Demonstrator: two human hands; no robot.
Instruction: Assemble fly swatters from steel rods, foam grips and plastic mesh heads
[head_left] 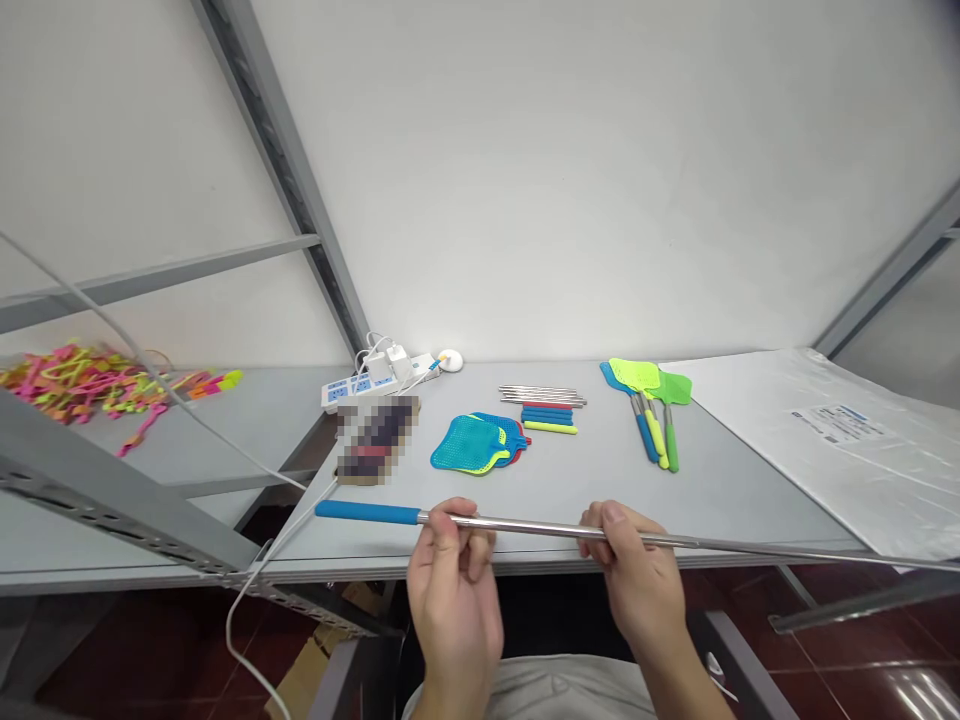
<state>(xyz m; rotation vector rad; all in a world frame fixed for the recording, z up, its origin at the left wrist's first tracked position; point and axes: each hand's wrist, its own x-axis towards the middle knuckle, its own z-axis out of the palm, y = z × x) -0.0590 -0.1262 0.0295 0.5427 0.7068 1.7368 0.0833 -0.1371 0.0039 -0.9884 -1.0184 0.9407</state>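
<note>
Your rod (525, 526): silver, with a blue handle (367, 512). Your bench (585, 482): plain grey. Before you, swatter heads (466, 446): teal, blue, yellow and red, dotted with fine perforations. Rod bundle (540, 394): silver. Loose grips (547, 416): red, blue, yellow. Whole swatters (637, 377): blue, yellow, green. Power strip (339, 392): white with blue sockets. Tangled strips (90, 385) at your left: pink, yellow, orange.

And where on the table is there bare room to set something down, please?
The table is bare between the handles and the swatters, and right of the swatters, up to the white packet and the rod. It is crowded at the left, around the power strip and the swatter heads.
</note>
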